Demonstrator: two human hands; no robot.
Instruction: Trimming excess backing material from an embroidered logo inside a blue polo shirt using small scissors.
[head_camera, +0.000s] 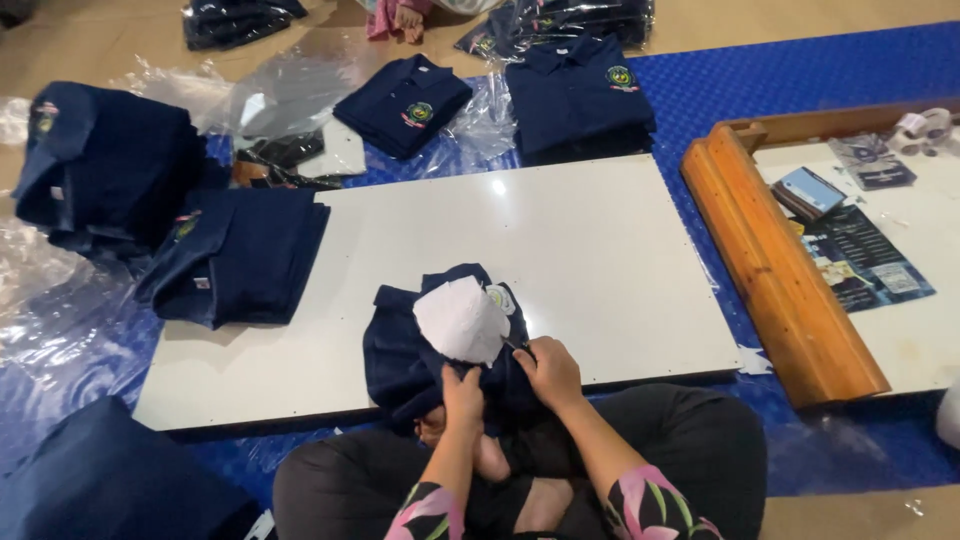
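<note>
Here the navy shirt (420, 350) lies bunched at the white board's (600, 260) near edge, both hands on its near hem: left hand (463, 392) and right hand (549, 370) pinch the cloth, equally close.

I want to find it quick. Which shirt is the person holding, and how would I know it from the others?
Start at the long white board on the blue mat. At its near edge, just in front of the person's crossed legs, both hands, left hand and right hand, hold a dark blue shirt. Unlike the flat folded shirts around it, it is bunched up, with a white patch showing on top.
</note>
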